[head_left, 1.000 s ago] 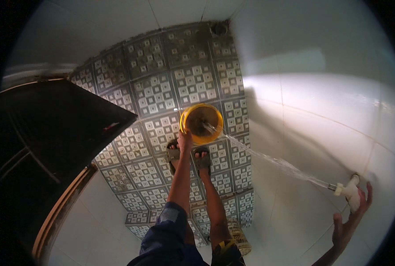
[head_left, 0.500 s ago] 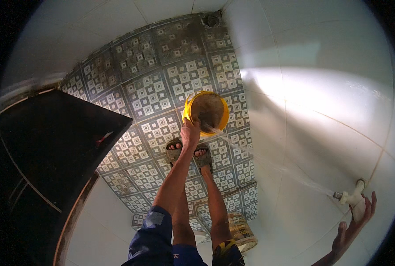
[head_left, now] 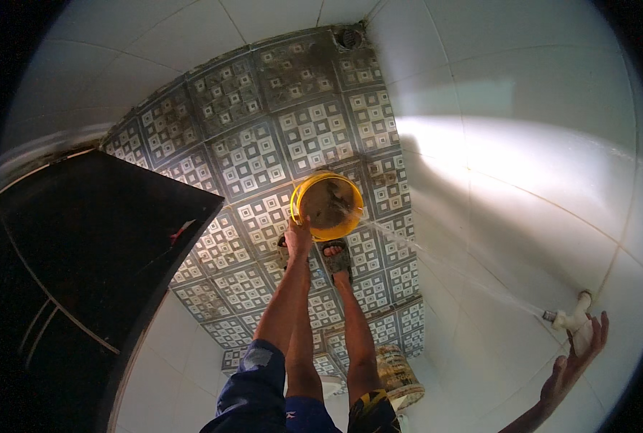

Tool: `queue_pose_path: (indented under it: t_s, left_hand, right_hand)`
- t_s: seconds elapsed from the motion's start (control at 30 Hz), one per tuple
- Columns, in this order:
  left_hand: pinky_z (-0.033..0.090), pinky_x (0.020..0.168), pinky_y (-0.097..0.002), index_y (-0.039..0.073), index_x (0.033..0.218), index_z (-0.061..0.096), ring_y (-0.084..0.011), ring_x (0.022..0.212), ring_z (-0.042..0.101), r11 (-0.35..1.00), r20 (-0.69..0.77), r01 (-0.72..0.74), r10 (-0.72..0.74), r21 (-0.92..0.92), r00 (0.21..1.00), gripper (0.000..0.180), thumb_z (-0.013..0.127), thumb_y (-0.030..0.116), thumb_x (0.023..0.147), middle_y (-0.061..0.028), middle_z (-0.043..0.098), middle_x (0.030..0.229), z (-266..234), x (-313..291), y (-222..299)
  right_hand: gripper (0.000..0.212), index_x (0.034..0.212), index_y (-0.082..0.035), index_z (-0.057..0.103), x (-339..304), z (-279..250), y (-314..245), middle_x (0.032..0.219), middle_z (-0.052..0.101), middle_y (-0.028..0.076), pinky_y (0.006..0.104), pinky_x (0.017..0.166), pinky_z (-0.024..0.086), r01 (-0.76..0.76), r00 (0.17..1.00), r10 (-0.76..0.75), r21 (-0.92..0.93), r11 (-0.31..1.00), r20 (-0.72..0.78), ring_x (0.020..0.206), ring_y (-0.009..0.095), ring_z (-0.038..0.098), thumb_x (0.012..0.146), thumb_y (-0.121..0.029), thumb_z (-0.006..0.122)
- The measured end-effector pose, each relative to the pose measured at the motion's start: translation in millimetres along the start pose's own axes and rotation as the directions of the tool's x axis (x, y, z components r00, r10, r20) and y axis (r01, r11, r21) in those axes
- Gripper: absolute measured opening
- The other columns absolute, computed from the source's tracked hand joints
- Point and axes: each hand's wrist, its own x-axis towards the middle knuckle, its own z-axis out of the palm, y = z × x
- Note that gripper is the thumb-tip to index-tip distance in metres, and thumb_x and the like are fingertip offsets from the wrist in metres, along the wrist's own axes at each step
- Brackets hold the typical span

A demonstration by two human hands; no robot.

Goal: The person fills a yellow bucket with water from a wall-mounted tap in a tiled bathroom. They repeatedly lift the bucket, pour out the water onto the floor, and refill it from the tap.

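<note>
My left hand (head_left: 299, 238) is closed on the near-left rim of a yellow bucket (head_left: 326, 236), fingertips curled over its edge. The bucket is tipped toward the right wall, and its inside looks brown and grimy. A thin stream of water (head_left: 447, 267) shoots from a white wall tap (head_left: 572, 315) at the lower right across into the bucket. At the tap, my right hand (head_left: 572, 368) rests against the pale handle, with its fingers stretched out and thumb apart. My feet in dark sandals (head_left: 338, 261) stand just below the bucket.
A black door-like panel (head_left: 98, 238) juts in on the left. A second, dirty bucket (head_left: 399, 379) stands beside my leg. White tiled wall (head_left: 523, 216) runs along the right. Patterned floor tiles (head_left: 245, 162) lead to a drain (head_left: 348, 38) in the far corner.
The yellow bucket and my left hand have shifted slightly left and nearer, and more of the bucket's inside shows. Water still runs; my right hand stays at the tap.
</note>
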Motion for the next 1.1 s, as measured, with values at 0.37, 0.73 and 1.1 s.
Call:
queue_pose_path:
  t_s: [0.37, 0.73, 1.1]
  left_hand:
    - [0.056, 0.067, -0.0342, 0.007, 0.121, 0.048, -0.0225, 0.08, 0.066, 0.967, 0.221, 0.165, -0.12, -0.196, 0.968, 0.049, 0.062, 0.034, 0.083, -0.0127, 0.064, 0.097, 0, 13, -7]
    - [0.049, 0.07, -0.0441, 0.002, 0.105, 0.06, -0.0342, 0.086, 0.063, 0.995, 0.064, 0.072, -0.076, 0.07, 0.995, 0.045, 0.054, 0.04, 0.083, -0.0204, 0.064, 0.091, 1, 27, -11]
    - [0.048, 0.069, -0.045, 0.0, 0.095, 0.063, -0.0351, 0.08, 0.062, 0.973, 0.008, -0.032, 0.031, 0.23, 0.999, 0.04, 0.051, 0.036, 0.084, -0.0203, 0.064, 0.085, -10, 8, 56]
  right_hand:
    - [0.086, 0.134, -0.008, 0.034, -1, 1, -4, 0.141, 0.022, 0.017, 0.0517, 0.096, 0.039, -0.007, 1.0, 0.007, -0.012, 1.0, -0.017, 0.127, 0.034, 0.032, 0.075, -0.07, 0.048]
    - [0.091, 0.135, -0.009, 0.033, 0, 2, -2, 0.142, 0.021, 0.016, 0.0534, 0.095, 0.04, -0.008, 1.0, 0.007, -0.018, 1.0, -0.023, 0.127, 0.035, 0.033, 0.073, -0.073, 0.047]
    - [0.09, 0.135, -0.008, 0.032, -1, -1, 7, 0.142, 0.019, 0.015, 0.0544, 0.096, 0.039, -0.009, 1.0, 0.009, -0.021, 1.0, 0.007, 0.128, 0.035, 0.032, 0.073, -0.073, 0.046]
